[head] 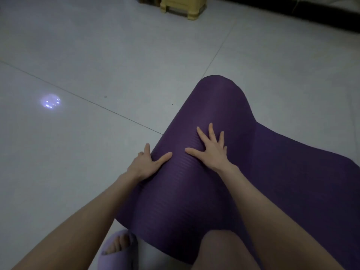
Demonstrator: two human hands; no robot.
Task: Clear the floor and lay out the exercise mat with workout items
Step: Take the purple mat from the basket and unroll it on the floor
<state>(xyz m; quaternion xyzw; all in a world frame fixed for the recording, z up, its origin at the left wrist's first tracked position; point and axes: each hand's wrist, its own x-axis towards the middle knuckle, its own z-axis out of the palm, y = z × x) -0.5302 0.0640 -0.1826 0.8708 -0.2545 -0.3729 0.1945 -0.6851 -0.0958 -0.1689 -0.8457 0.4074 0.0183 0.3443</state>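
Left hand (145, 164) and right hand (211, 151) press open, fingers spread, on the rolled mat (214, 106).

Both hands flat on a half-rolled purple mat

Left hand (145, 164) sits at the roll's left edge, right hand (209, 149) spread on top of the exercise mat (194, 191); pale tiled floor (97, 55), yellow stool (183, 6) way behind.

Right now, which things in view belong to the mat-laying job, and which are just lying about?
Job in hand:
purple exercise mat, partly unrolled
left hand and right hand, both pressing on its roll
tiled floor under it

Lying about:
yellow stool at the far edge
lavender slipper, worn on a foot
light reflection
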